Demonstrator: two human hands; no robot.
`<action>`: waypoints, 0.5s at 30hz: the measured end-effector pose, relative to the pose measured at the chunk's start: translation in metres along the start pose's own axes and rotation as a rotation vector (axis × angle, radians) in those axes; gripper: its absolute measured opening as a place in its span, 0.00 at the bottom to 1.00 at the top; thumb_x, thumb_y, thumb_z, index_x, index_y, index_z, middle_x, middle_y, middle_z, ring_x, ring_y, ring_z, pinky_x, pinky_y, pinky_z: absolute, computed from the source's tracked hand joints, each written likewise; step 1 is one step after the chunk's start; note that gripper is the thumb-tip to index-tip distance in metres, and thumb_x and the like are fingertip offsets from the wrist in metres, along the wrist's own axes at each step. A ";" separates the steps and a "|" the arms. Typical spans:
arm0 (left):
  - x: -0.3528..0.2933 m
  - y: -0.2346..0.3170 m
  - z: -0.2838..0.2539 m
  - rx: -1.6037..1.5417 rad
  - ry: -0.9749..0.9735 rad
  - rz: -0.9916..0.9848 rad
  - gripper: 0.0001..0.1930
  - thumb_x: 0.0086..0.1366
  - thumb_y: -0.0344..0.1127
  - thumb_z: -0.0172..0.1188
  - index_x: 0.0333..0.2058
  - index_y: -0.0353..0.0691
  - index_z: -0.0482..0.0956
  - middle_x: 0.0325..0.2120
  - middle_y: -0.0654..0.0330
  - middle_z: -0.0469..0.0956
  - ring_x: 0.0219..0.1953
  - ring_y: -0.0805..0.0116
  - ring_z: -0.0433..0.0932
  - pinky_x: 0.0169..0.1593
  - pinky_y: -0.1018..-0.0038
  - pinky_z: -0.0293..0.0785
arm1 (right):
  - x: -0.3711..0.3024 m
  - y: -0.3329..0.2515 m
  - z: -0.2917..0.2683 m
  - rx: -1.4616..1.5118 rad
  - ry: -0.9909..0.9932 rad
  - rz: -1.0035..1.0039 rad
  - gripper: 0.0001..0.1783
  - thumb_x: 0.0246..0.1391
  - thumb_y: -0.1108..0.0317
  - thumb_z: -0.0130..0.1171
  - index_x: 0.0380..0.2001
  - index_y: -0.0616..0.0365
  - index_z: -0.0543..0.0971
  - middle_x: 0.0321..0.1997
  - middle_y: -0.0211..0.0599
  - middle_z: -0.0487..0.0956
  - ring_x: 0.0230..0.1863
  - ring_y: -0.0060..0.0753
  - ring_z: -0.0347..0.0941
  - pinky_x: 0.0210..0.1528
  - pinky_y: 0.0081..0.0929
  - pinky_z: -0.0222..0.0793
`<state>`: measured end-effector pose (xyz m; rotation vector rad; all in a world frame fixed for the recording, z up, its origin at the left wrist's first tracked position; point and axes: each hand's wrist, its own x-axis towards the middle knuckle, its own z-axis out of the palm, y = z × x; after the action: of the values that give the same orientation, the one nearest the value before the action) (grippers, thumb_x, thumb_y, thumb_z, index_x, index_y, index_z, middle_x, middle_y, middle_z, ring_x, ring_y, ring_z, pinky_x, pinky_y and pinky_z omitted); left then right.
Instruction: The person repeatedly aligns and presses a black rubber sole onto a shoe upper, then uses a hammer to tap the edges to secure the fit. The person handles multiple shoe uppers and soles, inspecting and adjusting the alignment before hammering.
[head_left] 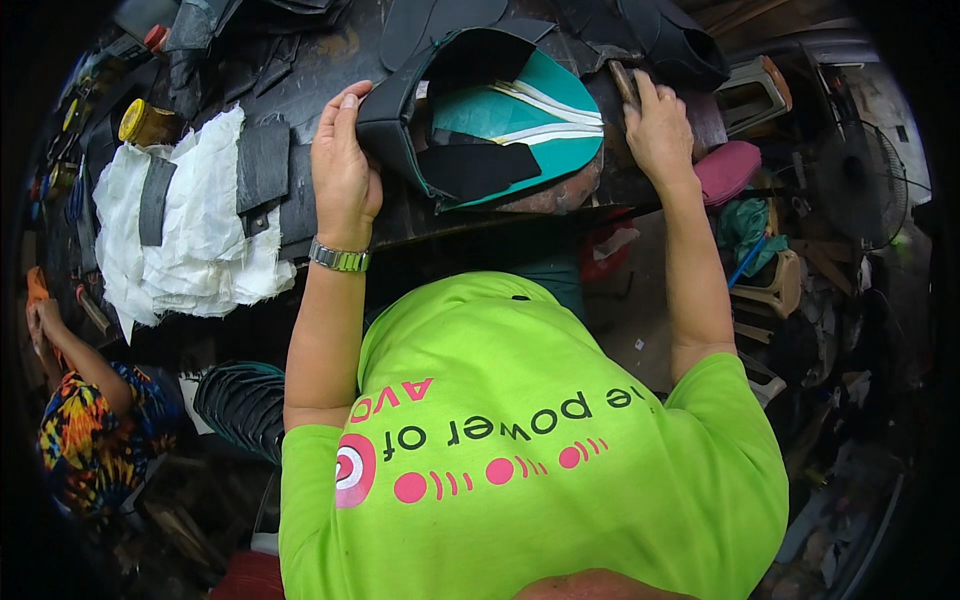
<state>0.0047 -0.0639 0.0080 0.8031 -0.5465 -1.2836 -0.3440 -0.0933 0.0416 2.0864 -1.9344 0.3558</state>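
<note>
A black shoe upper (565, 92) with a teal lining stands opened out on the dark workbench (330, 45). Two white strips run along the lining and meet at its right tip, and black patches lie at its edges. My left hand (343, 175), with a metal watch at the wrist, pinches the upper's black left side between thumb and fingers. Just right of the tip, my right hand (660, 130) is closed round a tool with a brown wooden handle (624, 84). The tool's working end is not clear.
White cloth (175, 215) with black strips lies at the left, near a yellow-lidded jar (150, 122). Black pieces (665, 40) crowd the back. Stacked dark pieces (240, 400) sit lower left, near another person (95, 420). A fan (858, 185) stands right.
</note>
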 end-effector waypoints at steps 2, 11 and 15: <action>-0.001 0.004 0.002 -0.016 -0.007 -0.055 0.15 0.75 0.39 0.55 0.53 0.36 0.76 0.39 0.62 0.83 0.36 0.74 0.83 0.42 0.78 0.81 | 0.001 0.020 0.027 -0.014 -0.127 0.099 0.24 0.60 0.64 0.57 0.60 0.55 0.73 0.49 0.55 0.78 0.52 0.58 0.76 0.54 0.52 0.71; -0.010 0.002 0.009 0.121 -0.010 0.035 0.13 0.71 0.36 0.60 0.50 0.35 0.78 0.42 0.61 0.81 0.41 0.77 0.80 0.47 0.82 0.76 | -0.011 -0.032 -0.072 1.326 0.094 0.134 0.22 0.72 0.68 0.49 0.67 0.49 0.72 0.28 0.23 0.72 0.24 0.12 0.64 0.25 0.14 0.63; -0.005 -0.004 0.008 0.084 -0.010 0.041 0.12 0.69 0.34 0.63 0.48 0.35 0.79 0.43 0.62 0.80 0.45 0.78 0.77 0.51 0.82 0.72 | -0.037 -0.084 -0.070 1.183 -0.067 -0.278 0.26 0.71 0.67 0.49 0.70 0.45 0.68 0.34 0.33 0.77 0.27 0.20 0.70 0.27 0.15 0.66</action>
<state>-0.0049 -0.0609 0.0102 0.8516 -0.6247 -1.2344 -0.2629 -0.0276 0.0902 2.9647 -1.5249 1.6880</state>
